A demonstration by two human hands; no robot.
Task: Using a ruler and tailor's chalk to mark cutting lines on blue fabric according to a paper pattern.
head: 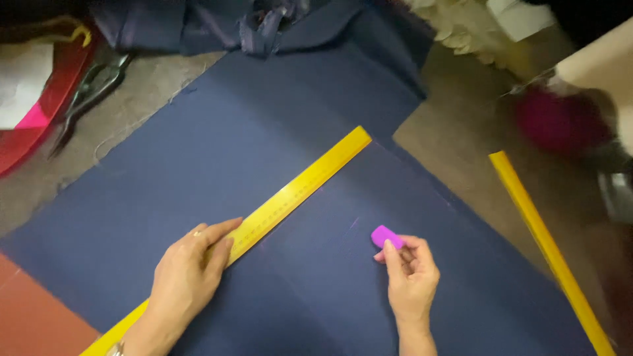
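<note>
Chalk [386,236], a small magenta tailor's block, sits pinched between the thumb and fingertips of our right hand [410,273], its free end pointing up and to the left, resting on or just above the navy fabric [277,132]. The right hand is closed in a fingertip grip on that block; the remaining fingers are curled under.

Our left hand [188,273] lies flat, fingers extended and spread, pressing down on the yellow ruler [290,194]. It grips nothing; it holds the ruler in place by palm and fingertip pressure.

The governing relation is this: the ruler's long axis runs diagonally, from lower left near our left wrist to upper right, where its end stops well inside the fabric. The chalk lies to the right of that axis, near it but apart from the ruler's edge. The right hand is the nearer one to the chalk's working point; the left hand sits on the ruler's lower portion. A faint pale mark shows on the cloth just up-left of the chalk.

Open fabric extends on both sides of the ruler. The cloth's right edge runs diagonally down to the right, with bare floor [455,145] beyond it. A second yellow ruler [547,247] lies on that floor, well apart. Shears [92,89] rest at upper left, off the cloth, beside a red object [39,112].
</note>
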